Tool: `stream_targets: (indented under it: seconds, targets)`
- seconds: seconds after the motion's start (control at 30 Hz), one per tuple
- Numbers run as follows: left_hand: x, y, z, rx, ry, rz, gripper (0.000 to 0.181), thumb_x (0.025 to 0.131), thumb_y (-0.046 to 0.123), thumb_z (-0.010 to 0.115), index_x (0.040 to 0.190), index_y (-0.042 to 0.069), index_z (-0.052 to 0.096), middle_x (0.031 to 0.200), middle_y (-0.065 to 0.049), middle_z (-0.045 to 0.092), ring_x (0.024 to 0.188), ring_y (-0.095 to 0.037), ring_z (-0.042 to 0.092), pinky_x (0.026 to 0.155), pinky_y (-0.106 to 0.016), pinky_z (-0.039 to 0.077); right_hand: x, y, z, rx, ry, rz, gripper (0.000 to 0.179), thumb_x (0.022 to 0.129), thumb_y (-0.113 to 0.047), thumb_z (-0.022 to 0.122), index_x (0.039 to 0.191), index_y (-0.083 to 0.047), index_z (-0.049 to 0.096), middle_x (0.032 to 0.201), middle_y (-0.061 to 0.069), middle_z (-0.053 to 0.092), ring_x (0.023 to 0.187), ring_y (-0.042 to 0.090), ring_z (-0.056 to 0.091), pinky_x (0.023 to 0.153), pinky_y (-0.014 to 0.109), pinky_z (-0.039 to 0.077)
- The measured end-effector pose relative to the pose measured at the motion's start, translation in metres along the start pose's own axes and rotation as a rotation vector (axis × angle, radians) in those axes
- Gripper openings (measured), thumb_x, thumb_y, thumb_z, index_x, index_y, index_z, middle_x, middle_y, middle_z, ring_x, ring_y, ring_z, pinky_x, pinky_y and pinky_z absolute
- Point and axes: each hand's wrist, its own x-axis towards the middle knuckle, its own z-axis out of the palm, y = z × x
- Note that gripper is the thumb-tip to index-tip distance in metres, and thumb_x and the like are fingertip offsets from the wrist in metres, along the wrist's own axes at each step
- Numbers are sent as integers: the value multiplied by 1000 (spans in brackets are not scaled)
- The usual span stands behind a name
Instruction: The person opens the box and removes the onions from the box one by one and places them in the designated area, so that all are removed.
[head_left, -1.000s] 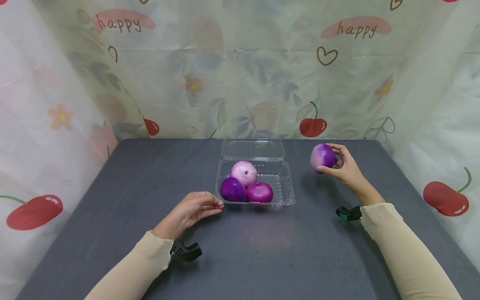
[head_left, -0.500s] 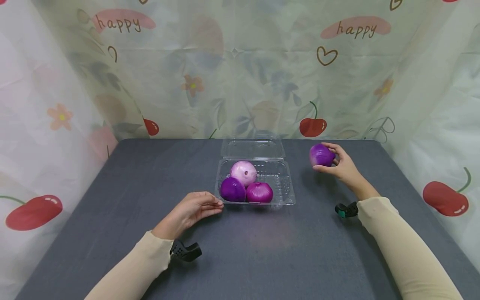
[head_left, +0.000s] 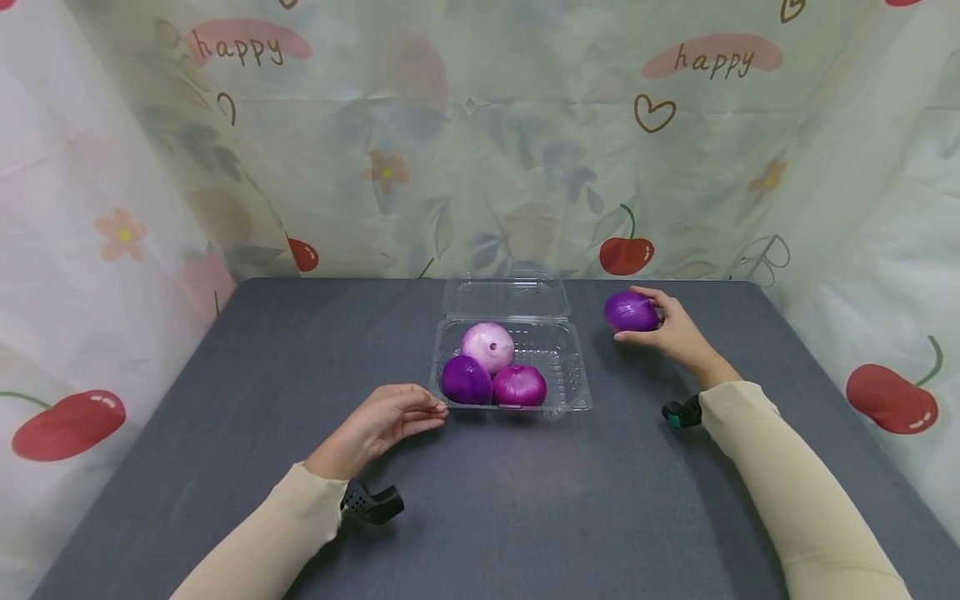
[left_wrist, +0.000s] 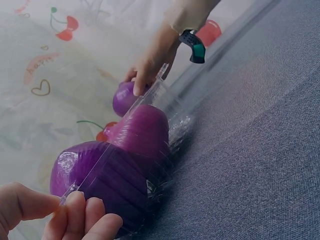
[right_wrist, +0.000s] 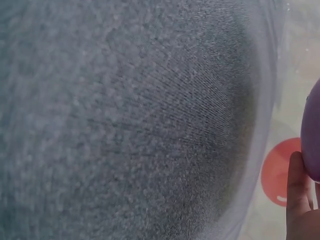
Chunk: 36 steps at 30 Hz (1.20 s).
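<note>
A clear plastic clamshell box [head_left: 558, 358] lies with its lid folded back. Three onions sit in its left and front part: a pale purple onion [head_left: 487, 347] behind, a dark purple onion [head_left: 466, 380] at front left and a magenta onion [head_left: 520, 386] beside it. At the front left corner my left hand [head_left: 386, 419] pinches the box's rim between thumb and fingers, as the left wrist view shows too. My right hand [head_left: 671, 333] holds another purple onion [head_left: 628, 312] in the air, right of the box. In the right wrist view only that onion's edge [right_wrist: 312, 132] shows.
The box stands on a dark grey cloth-covered table [head_left: 480, 517]. Its lid [head_left: 507, 297] leans back near the table's far edge. Behind and at both sides hangs a printed curtain [head_left: 480, 150]. Each wrist carries a small black camera [head_left: 372, 503].
My right hand has moved left towards the box with its onion, which has turned so that its darker side shows. My left hand and the box have stayed still.
</note>
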Motion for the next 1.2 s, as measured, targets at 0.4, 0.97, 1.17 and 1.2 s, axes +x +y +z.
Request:
stream_targets:
  seconds: [0.4, 0.97, 1.17, 1.2]
  targets:
    - [1, 0, 0, -4, 16, -14, 18, 92, -4, 52, 81, 3, 65, 84, -10, 70, 83, -18, 70, 82, -33, 60, 12, 7, 10, -129, -63, 36, 91, 76, -32, 83, 147, -6, 31, 141, 30, 25, 131, 47, 30, 107, 65, 35]
    - [0, 1, -1, -2, -8, -1, 19, 92, -4, 52, 81, 3, 66, 85, -10, 70, 84, -18, 69, 83, -33, 60, 20, 14, 14, -151, -69, 64, 90, 76, -28, 83, 147, -7, 32, 142, 30, 25, 131, 47, 31, 109, 65, 33]
    - [0, 0, 0, -3, 7, -9, 18, 92, -4, 53, 81, 3, 65, 84, -10, 70, 84, -19, 70, 83, -34, 60, 19, 15, 14, -141, -77, 71, 92, 76, -28, 82, 148, -8, 29, 142, 30, 24, 131, 47, 30, 108, 65, 33]
    - [0, 0, 0, -3, 9, -10, 18, 92, -4, 53, 81, 3, 65, 84, -10, 70, 84, -19, 70, 83, -34, 60, 19, 16, 14, -138, -77, 74, 92, 76, -28, 82, 148, -8, 29, 142, 30, 24, 131, 47, 30, 109, 65, 33]
